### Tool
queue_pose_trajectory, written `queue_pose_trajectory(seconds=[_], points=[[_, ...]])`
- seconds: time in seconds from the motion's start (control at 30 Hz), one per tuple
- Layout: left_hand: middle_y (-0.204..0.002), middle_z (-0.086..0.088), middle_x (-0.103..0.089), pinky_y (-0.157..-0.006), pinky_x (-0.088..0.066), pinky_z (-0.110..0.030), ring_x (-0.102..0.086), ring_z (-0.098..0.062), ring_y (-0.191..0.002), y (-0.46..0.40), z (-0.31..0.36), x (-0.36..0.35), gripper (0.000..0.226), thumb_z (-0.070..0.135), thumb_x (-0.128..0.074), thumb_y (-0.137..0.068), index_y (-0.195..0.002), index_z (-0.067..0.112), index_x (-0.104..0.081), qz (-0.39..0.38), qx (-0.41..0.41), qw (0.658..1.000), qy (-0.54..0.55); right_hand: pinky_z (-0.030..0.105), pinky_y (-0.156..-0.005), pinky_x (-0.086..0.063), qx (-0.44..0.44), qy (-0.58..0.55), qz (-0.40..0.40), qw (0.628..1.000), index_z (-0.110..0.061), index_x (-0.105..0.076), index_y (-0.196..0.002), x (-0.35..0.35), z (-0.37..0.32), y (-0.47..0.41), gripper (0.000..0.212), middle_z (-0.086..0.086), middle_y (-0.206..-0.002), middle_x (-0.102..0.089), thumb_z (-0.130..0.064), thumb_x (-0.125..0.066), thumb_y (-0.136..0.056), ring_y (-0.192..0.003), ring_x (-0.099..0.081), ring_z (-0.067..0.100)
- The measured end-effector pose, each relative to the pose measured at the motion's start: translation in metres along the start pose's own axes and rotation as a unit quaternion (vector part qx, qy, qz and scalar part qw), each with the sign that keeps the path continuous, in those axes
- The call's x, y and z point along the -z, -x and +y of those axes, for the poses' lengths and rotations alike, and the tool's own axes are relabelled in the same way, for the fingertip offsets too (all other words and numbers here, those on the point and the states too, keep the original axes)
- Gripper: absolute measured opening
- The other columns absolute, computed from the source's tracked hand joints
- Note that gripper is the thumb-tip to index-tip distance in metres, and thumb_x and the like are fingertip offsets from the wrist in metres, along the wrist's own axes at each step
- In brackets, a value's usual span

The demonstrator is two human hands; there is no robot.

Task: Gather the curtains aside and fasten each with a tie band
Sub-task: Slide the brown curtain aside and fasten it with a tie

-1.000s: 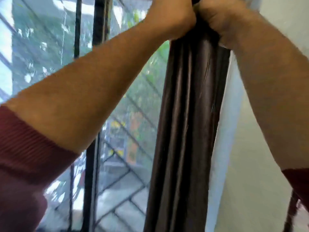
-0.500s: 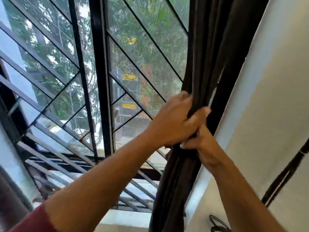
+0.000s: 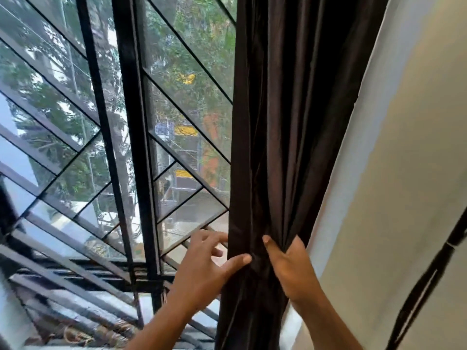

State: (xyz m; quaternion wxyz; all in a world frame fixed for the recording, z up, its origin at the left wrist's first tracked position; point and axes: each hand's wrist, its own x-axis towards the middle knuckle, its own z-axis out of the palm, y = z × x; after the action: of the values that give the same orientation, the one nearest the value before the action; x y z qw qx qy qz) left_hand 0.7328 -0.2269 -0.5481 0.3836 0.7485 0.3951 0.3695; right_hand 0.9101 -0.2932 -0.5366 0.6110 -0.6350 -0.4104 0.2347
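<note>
- Curtain (image 3: 290,117): dark brown, glossy, pleated; gathered into one column at the window's 3 o'clock edge, against the wall (image 3: 404,173). Long axis runs 12 to 6 o'clock.
- Right hand (image 3: 288,269): closed around the bunched folds; the nearer one.
- Left hand (image 3: 204,269): fingers spread wide, thumb touching the fabric from 9 o'clock.
- Tie band: none seen.
- Window grille (image 3: 126,122): black bars, behind.

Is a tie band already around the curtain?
No: the curtain is bunched only by the right hand, no band visible around it.
</note>
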Motion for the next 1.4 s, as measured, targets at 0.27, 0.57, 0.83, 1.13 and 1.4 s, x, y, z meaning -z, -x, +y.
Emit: queue_pose_trajectory(seconds=[0.27, 0.57, 0.83, 1.13, 1.4], points=[[-0.114, -0.004, -0.083, -0.086, -0.069, -0.041, -0.084, -0.015, -0.102, 0.020, 0.005, 0.004, 0.046, 0.016, -0.084, -0.094, -0.121, 0.033, -0.052, -0.047, 0.027, 0.987, 0.151, 0.043, -0.110, -0.061, -0.019, -0.042, -0.146, 0.988, -0.021, -0.064, -0.144, -0.018, 0.014, 0.002, 0.058, 0.000, -0.131, -0.080, -0.042, -0.079, -0.092, -0.124, -0.076, 0.017], [-0.065, 0.014, -0.064, -0.069, -0.051, -0.022, -0.060, 0.001, -0.063, 0.006, 0.014, 0.053, 0.034, 0.030, -0.070, -0.106, -0.075, 0.044, -0.073, -0.177, -0.011, 0.978, -0.105, 0.029, -0.092, -0.067, -0.006, -0.050, -0.138, 0.989, -0.012, -0.064, -0.138, -0.021, 0.032, -0.004, 0.066, -0.002, -0.118, -0.085, -0.009, -0.093, -0.078, -0.110, -0.082, 0.017], [-0.084, 0.004, -0.073, -0.074, -0.058, -0.029, -0.078, -0.019, -0.086, 0.007, 0.019, 0.053, 0.021, 0.032, -0.053, -0.109, -0.101, 0.029, -0.072, -0.087, -0.012, 0.950, -0.298, 0.021, -0.083, -0.063, 0.037, 0.122, -0.119, 0.985, -0.040, -0.080, -0.097, -0.036, 0.020, 0.003, 0.017, -0.025, -0.097, -0.084, -0.029, -0.088, -0.086, -0.093, -0.078, -0.007], [-0.108, 0.012, -0.079, -0.093, -0.061, -0.045, -0.073, -0.013, -0.101, 0.014, 0.018, 0.042, 0.048, 0.031, -0.064, -0.075, -0.121, 0.041, -0.070, -0.202, 0.042, 0.978, -0.041, 0.024, -0.066, -0.056, -0.033, 0.017, -0.345, 0.938, 0.001, -0.070, -0.095, -0.038, 0.027, -0.001, 0.049, -0.004, -0.080, -0.076, -0.001, -0.074, -0.046, -0.076, -0.072, 0.010], [-0.094, -0.004, -0.069, -0.076, -0.048, -0.044, -0.063, -0.022, -0.085, 0.008, 0.005, 0.036, 0.036, 0.011, -0.074, -0.072, -0.097, 0.036, -0.075, -0.247, 0.056, 0.960, 0.118, 0.047, -0.101, -0.058, 0.065, 0.412, -0.290, 0.861, -0.041, -0.051, -0.143, -0.038, 0.012, 0.006, 0.105, -0.007, -0.135, -0.046, -0.071, -0.072, -0.044, -0.130, -0.045, 0.019]])
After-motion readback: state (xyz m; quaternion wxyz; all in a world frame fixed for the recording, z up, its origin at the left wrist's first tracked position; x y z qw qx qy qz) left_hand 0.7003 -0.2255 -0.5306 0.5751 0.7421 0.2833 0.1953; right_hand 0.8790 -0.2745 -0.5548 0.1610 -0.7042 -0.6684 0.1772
